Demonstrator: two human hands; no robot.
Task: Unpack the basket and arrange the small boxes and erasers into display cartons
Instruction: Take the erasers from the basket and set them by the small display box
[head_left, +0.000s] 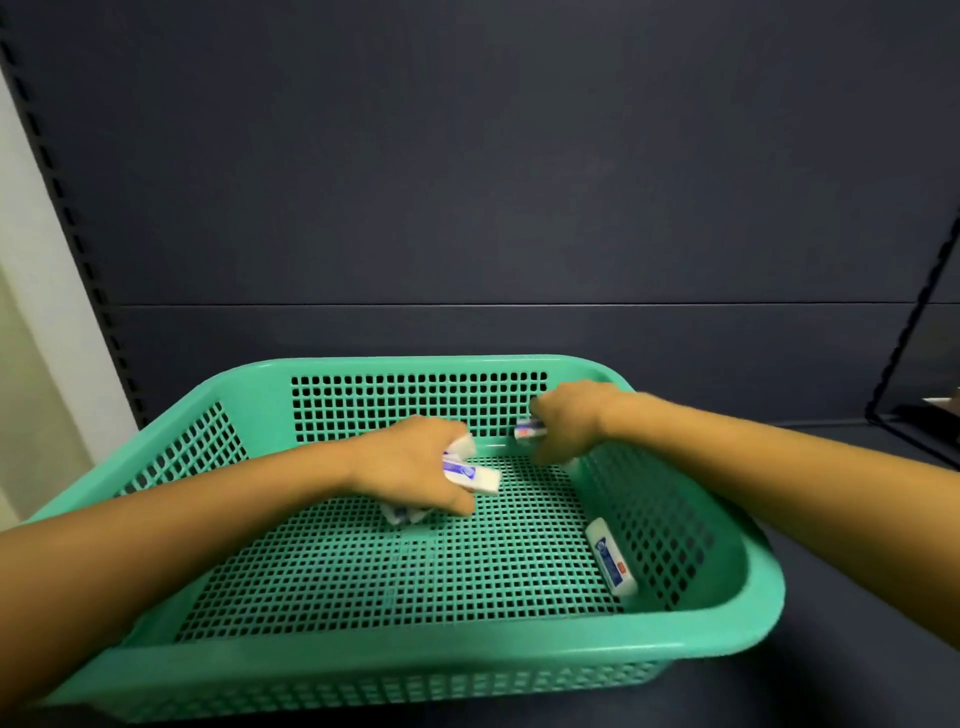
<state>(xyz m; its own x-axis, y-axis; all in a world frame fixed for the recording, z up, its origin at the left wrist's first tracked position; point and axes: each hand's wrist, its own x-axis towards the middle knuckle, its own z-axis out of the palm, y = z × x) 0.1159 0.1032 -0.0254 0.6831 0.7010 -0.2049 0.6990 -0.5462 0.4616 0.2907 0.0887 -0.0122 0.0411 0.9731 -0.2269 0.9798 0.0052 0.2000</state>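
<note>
Head view looks down into a green perforated plastic basket (415, 662) sitting on a dark blue-grey shelf (841, 649). The left hand (405, 465) is curled round a small clutch of white rubber erasers in blue-printed sleeves (475, 478) — one pokes out past the thumb, and more seem to lie under the palm on the mesh floor. The right hand (571, 423), near the far wall, pinches another sleeved eraser (530, 430), though blur hides exactly how its fingers sit. A lone eraser (612, 564) lies flat on the floor against the right wall, well apart from both hands.

These look like light, firm little blocks that nothing here would damage. The bare rubber ends should grip well, but the paper sleeves are probably smooth and could slide. A handful held at once is the likeliest thing to spill, so fewer per grab seems safer. Each is best pinched across its long sides. The lone one has its outer side against the wall — drawing it inward first, or taking it by the ends, looks easier. No display carton shows clearly.
</note>
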